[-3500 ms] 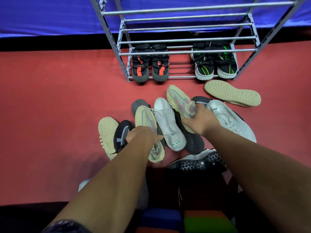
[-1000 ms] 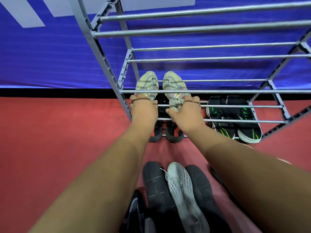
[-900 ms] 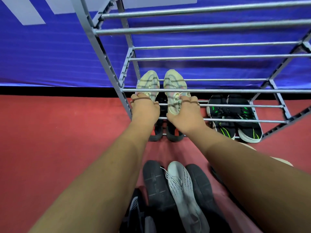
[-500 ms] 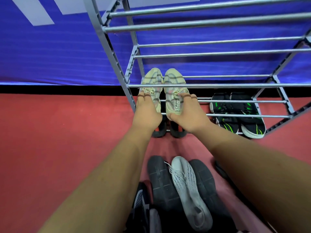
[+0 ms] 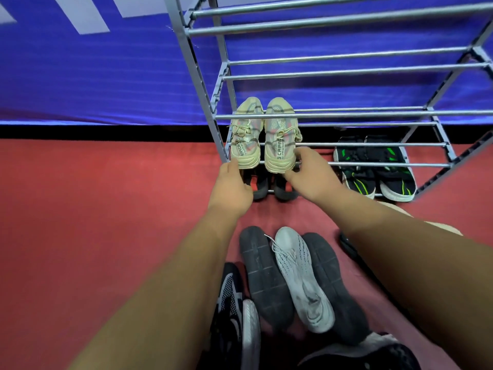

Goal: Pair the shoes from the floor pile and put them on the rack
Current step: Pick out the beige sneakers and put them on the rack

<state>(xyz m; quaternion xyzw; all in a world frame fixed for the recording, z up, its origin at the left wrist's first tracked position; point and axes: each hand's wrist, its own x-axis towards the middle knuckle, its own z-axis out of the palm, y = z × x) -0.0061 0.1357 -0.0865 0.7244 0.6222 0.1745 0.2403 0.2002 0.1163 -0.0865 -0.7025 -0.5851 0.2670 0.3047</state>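
Note:
A pair of beige knit shoes, left one (image 5: 245,134) and right one (image 5: 280,134), stands side by side on the second shelf at the left end of the grey metal rack (image 5: 346,113), toes pointing away. My left hand (image 5: 230,188) is just behind the left shoe's heel, fingertips at its edge and loosely curled. My right hand (image 5: 312,177) hovers at the right shoe's heel, fingers apart, gripping nothing. On the red floor below lies the pile: a white knit shoe (image 5: 301,276) between two dark shoes turned sole up (image 5: 264,276).
On the rack's bottom shelf a black-and-green pair (image 5: 373,166) sits at the right, and a dark pair (image 5: 266,188) shows under the beige one. A black-and-white sneaker (image 5: 232,297) lies by my left forearm. A blue banner (image 5: 106,76) backs the rack.
Both hands have slid back off the beige shoes' heels, letting them go. The pair stays on the second shelf. My view has shifted slightly.

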